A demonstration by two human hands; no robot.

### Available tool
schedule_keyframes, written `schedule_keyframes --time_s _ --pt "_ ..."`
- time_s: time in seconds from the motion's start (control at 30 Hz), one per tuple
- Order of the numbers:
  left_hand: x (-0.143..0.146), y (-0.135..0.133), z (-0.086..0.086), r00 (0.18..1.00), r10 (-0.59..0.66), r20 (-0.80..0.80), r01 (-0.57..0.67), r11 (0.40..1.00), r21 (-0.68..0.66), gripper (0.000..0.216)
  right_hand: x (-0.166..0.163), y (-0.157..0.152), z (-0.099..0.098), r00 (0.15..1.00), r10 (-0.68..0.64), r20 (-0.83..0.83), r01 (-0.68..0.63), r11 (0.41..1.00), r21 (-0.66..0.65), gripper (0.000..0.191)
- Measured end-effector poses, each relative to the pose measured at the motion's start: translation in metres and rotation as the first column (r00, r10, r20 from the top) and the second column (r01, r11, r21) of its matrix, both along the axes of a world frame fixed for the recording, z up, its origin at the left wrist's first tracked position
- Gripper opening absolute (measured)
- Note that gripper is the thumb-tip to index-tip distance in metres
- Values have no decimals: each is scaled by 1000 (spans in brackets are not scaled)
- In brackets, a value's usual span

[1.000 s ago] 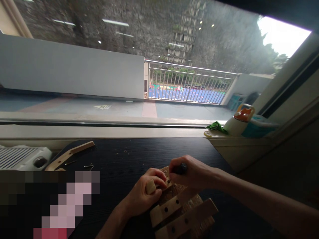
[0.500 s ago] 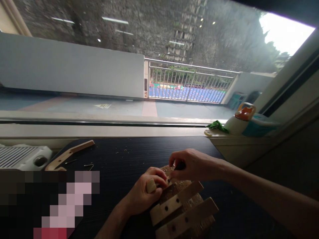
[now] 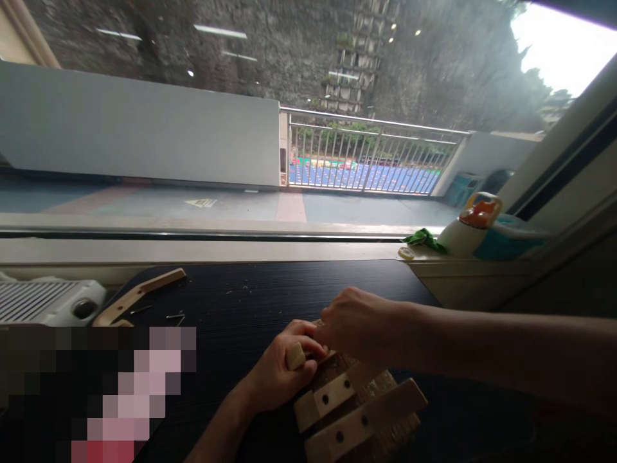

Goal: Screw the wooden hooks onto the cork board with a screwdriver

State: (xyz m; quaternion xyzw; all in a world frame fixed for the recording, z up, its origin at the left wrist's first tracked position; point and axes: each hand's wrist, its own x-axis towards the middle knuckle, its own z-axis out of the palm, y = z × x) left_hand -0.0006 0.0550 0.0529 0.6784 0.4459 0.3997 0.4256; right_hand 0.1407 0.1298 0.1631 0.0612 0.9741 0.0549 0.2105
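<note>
My left hand [image 3: 277, 376] is closed around a wooden bar [image 3: 295, 356], whose square end sticks out between thumb and fingers. This bar lies against a rough brown block [image 3: 332, 371], flecked with shiny bits. My right hand [image 3: 349, 325] is a fist over the far end of the same bar, its back toward me. The dark tool handle seen in that fist earlier is now hidden. Nearer to me, two wooden bars, a middle one [image 3: 335, 392] and a front one [image 3: 359, 424], lie across the block, each with two dark holes.
On the dark table [image 3: 216, 347] lie an angled wooden piece [image 3: 144, 292], loose screws [image 3: 176, 316] and wood crumbs. A white slatted appliance [image 3: 48, 302] stands at left. The windowsill holds a green cloth [image 3: 424, 240] and a white-and-orange bottle [image 3: 470, 228]. A blurred patch covers the lower left.
My right wrist has turned over, so the back of the fist now covers the dark handle and the forearm sits lower. My left hand keeps its grip on the bar. The view has shifted slightly.
</note>
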Motion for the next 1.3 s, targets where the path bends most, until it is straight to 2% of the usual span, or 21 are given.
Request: schedule_keyframes --time_s 0.07,0.2,0.27,0.33,0.47,0.53,0.63,0.7,0.77,0.9,1.0,1.1,1.2,1.3 --pt "0 0 0 1000 -7 5 7 1000 14 16 -3 1 1 999 -39 34 39 999 3 4" --pt "0 1 -4 999 -14 31 12 998 62 16 -8 0 8 966 -246 83 246 969 11 9" --pt "0 1 -5 999 -14 39 11 997 73 16 -10 -3 12 949 -288 131 287 957 28 9" --pt "0 1 -6 999 -11 45 8 997 72 15 -11 -5 15 947 -284 151 280 959 51 10" --pt "0 1 -6 999 -6 33 3 998 69 15 -6 -4 19 973 -213 88 207 975 81 18" --pt "0 0 -5 1000 3 22 -5 998 64 19 -2 0 19 987 -140 76 137 990 41 19" --pt "0 -1 -4 1000 17 4 -18 999 45 18 1 4 14 999 -29 13 30 999 -32 9" --pt "0 -1 -4 1000 20 -2 -20 999 33 16 -1 6 10 1000 -5 -31 3 999 -40 8" --pt "0 0 -3 1000 13 2 -13 999 33 15 -5 7 9 999 -45 -18 44 999 -27 11" --pt "0 2 -3 1000 0 16 0 999 47 14 -11 6 15 976 -208 57 207 978 19 11" --pt "1 1 -2 1000 4 14 -4 999 46 15 -11 4 19 963 -264 52 262 964 32 16" --pt "1 0 -3 1000 14 11 -14 998 55 16 -9 2 22 968 -248 44 246 968 44 18" --pt "2 0 -3 999 32 2 -32 997 68 16 -7 1 23 983 -180 31 179 982 55 10" --pt "2 0 -4 999 52 -11 -52 997 53 18 -5 1 21 995 -98 29 98 995 4 9"
